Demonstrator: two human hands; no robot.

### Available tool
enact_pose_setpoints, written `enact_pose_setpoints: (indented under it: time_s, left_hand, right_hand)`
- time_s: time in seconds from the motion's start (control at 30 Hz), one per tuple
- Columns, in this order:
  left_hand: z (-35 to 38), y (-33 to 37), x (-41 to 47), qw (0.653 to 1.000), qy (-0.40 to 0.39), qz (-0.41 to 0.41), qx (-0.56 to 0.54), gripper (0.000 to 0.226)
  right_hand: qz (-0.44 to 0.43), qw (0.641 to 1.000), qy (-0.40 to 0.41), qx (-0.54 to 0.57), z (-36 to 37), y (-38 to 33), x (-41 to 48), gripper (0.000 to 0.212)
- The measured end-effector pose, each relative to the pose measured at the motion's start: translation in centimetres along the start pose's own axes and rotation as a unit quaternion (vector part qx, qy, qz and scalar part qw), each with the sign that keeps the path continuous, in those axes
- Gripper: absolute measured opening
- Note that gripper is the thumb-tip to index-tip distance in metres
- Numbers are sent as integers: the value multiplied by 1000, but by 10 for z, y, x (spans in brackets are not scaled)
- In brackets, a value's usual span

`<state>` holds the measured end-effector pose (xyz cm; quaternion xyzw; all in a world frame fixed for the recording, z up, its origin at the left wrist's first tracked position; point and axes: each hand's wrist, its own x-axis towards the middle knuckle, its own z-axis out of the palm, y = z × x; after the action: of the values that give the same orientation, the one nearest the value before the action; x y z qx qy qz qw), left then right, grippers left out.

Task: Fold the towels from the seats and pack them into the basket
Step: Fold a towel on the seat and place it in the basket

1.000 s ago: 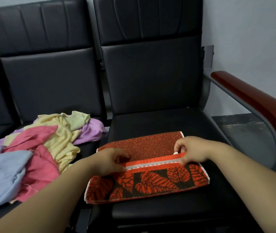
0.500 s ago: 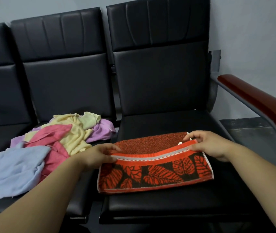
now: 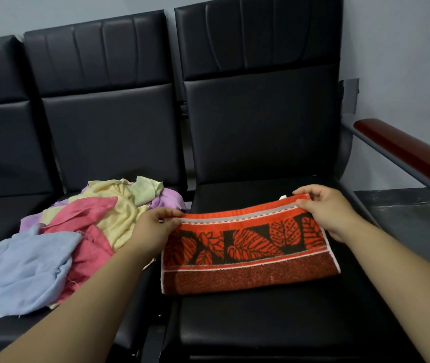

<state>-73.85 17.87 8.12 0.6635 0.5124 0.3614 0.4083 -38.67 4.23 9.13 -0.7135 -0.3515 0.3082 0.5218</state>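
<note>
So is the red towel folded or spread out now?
Folded: the towel lies as a narrow band on the seat, left hand and right hand pinching its raised far edge.

Dim, even indoor light, soft faint shadows, dull sheen on the black seats [image 3: 274, 336], wide-angle bending at the edges, slightly soft focus throughout

The black seat cushion [image 3: 287, 326] lies bare in front of and behind the orange towel [image 3: 247, 260]. A heap of crumpled towels [image 3: 83, 231] crowds the left side, the backrest [image 3: 261, 121] walls the rear, and a wooden armrest [image 3: 405, 153] bars the right.
</note>
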Motion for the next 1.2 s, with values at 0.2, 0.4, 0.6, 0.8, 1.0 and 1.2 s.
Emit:
enact_pose_setpoints:
  time_s: [0.2,0.4,0.6,0.8,1.0,1.2]
  left_hand:
    - [24,-11,17,964,-52,34,258,21]
    - [61,10,-8,920,-198,129,312,29]
    - [98,15,-36,853,-310,171,385,43]
    - [109,24,-36,834,-229,126,487,61]
    - [113,23,-37,868,-192,75,452,60]
    - [89,21,-64,909,-324,119,233,40]
  right_hand:
    - [-14,981,36,-190,21,18,20,37]
    - [-94,937,-36,-335,27,12,10,23]
    - [-84,890,-176,-412,33,16,0,31]
    - [-82,843,-180,-500,21,1,-28,29]
    - [-102,858,-243,-441,33,9,-81,25]
    - [-113,898,-207,-373,26,24,-86,24]
